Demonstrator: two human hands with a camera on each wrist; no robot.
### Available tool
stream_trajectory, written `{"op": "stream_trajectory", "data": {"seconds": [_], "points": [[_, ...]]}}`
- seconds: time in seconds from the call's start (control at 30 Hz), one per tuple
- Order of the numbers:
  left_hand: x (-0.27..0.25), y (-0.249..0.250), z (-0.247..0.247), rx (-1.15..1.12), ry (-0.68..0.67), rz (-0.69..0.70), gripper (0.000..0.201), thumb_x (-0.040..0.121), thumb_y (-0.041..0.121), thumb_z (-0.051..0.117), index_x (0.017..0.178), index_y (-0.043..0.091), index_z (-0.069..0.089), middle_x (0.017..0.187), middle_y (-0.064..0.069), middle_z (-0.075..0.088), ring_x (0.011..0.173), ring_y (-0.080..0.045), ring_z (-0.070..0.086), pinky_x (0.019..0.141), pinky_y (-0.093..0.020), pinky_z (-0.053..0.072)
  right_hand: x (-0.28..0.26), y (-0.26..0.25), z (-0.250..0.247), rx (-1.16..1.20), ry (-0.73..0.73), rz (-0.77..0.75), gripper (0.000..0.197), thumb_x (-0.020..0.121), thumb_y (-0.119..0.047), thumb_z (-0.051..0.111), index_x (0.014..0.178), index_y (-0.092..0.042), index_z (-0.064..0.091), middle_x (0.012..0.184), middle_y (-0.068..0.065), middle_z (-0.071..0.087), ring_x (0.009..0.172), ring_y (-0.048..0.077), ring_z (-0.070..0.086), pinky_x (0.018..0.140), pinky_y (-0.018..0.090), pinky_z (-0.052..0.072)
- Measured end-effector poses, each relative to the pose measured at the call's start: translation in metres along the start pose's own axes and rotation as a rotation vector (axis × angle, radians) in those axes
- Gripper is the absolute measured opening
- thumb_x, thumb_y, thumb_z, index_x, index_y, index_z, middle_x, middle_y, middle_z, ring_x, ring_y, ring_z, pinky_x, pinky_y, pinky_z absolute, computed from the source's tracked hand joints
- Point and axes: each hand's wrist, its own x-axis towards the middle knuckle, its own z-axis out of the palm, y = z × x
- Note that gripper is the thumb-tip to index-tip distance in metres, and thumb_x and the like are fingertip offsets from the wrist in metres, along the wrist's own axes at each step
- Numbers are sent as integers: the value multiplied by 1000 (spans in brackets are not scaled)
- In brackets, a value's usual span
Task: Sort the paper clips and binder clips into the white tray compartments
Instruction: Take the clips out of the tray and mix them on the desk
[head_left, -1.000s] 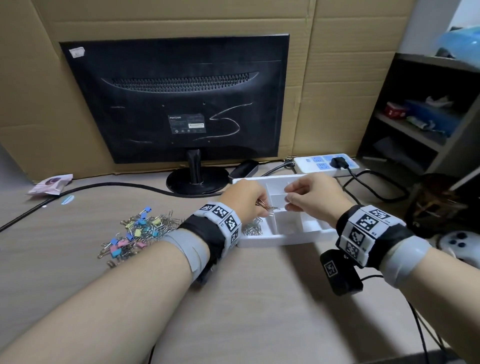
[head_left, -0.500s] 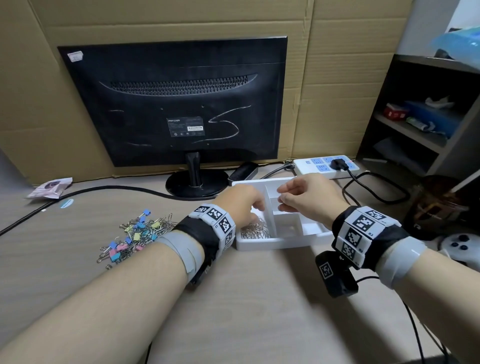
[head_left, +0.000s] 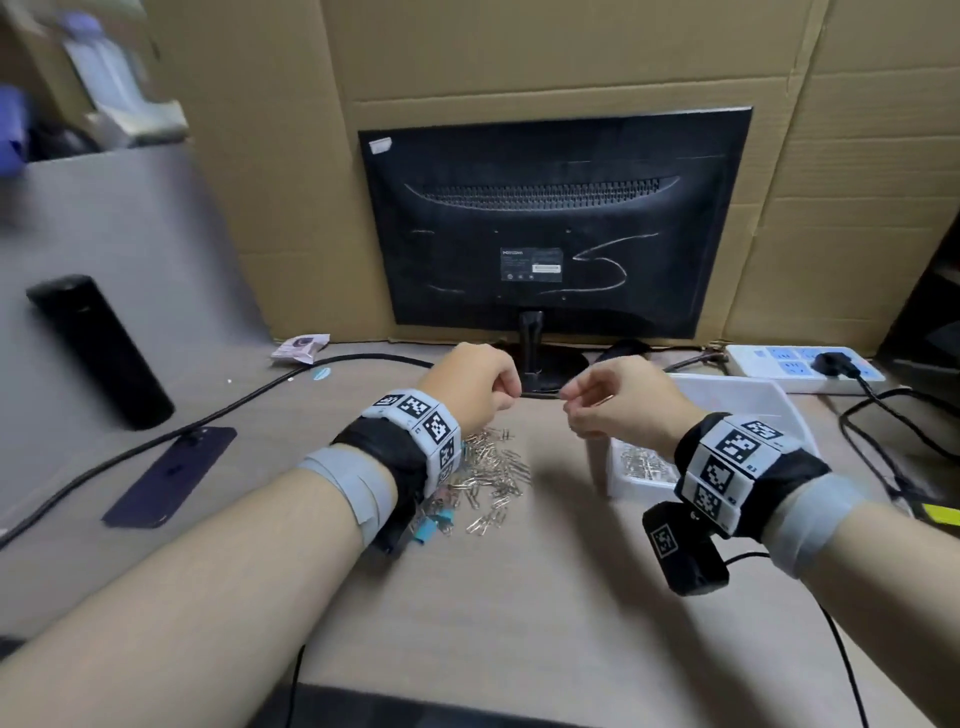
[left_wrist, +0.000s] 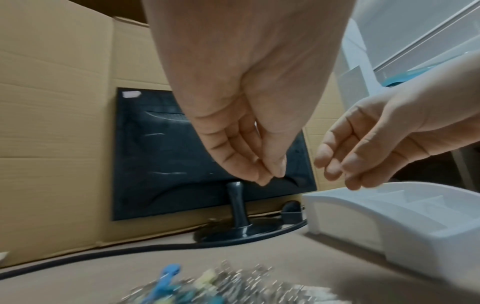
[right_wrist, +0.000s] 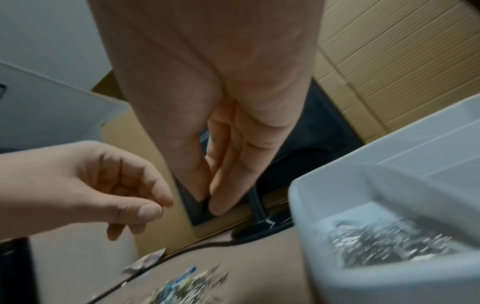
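Observation:
A mixed pile of silver paper clips and coloured binder clips (head_left: 493, 467) lies on the desk, partly hidden under my left wrist. It shows blurred in the left wrist view (left_wrist: 221, 286). The white tray (head_left: 727, 382) stands to the right of the pile, and its near left compartment holds paper clips (head_left: 641, 462). My left hand (head_left: 511, 397) hovers above the pile with curled fingers and thumb on fingertips; nothing shows in it (left_wrist: 270, 179). My right hand (head_left: 571, 402) hangs beside it near the tray's left wall, fingers loosely curled and empty (right_wrist: 207, 201).
A black monitor (head_left: 550, 223) on its stand backs onto cardboard behind the hands. A dark phone (head_left: 171, 475) and a black bottle (head_left: 98, 353) are at the left, with a black cable (head_left: 234, 405) between. A power strip (head_left: 800, 361) lies behind the tray.
The left hand dropped its paper clips into the tray. Both hands then left the tray and moved left, over the pile. The view swung left.

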Motion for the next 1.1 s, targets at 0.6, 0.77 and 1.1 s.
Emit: {"op": "stream_trajectory", "data": {"seconds": [0.6,0.77,1.1], "points": [[-48,-91,16,17,-434,-147,45,67,50,93,102,29,76,90,14,70,76,-7,64,72,-27,52,32,9,106,-653,-340,-86,109,49,-60,94,142,-41,41,125,0,49,116,24,53,101,38,48],[-45,-92,22,-19,-427,-143,28,70,48,92,88,30,79,83,15,78,81,-5,73,79,-32,60,42,12,114,-651,-314,-64,112,39,-76,87,138,-35,53,124,-4,52,115,22,55,101,38,49],[-46,-100,13,-112,-256,-183,19,79,45,87,87,30,78,79,15,76,78,-6,73,77,-34,62,41,7,124,-512,-354,-162,28,74,-37,90,91,-28,69,90,-10,70,82,8,64,72,20,47]]}}
